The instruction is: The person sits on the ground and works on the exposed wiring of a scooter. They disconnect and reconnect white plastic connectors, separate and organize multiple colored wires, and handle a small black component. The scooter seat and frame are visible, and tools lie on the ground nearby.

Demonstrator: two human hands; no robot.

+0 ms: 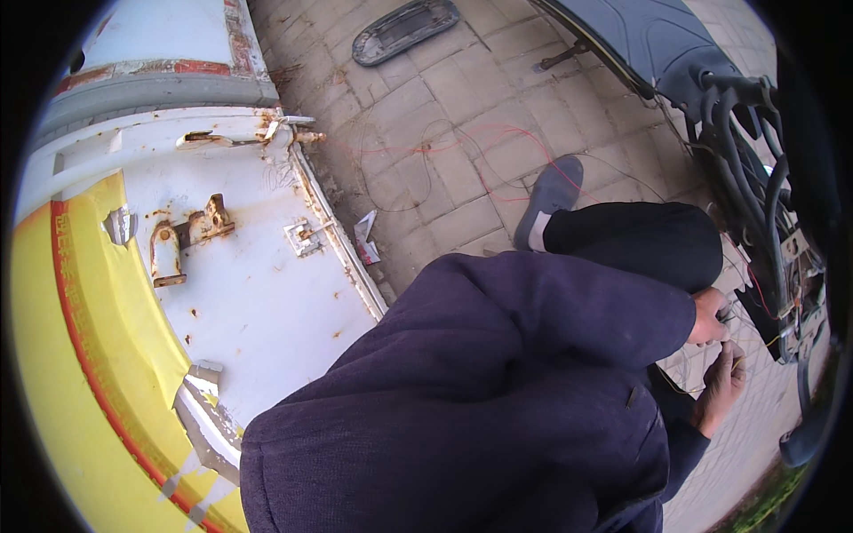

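At the right, my left hand (708, 317) is closed, its fingers pressed together on a thin wire. Just below it, my right hand (724, 382) pinches with thumb and finger at the same spot, the fingertips nearly touching the left hand. A thin yellowish wire (680, 387) runs by the right hand; its exact path between the fingers is too fine to follow. Beside both hands is the opened frame of a scooter-like vehicle (766, 160), with dark tubes and exposed wiring. A red wire (757, 282) hangs from it near my left hand.
Long red wire (524, 133) and dark wire lie looped across the paving (462, 80). A dark oval plastic part (404, 31) rests at the top. Left stands a rusty white metal panel (258, 293) with a latch (191, 233) and yellow sheet (98, 311). My shoe (553, 191) is on the bricks.
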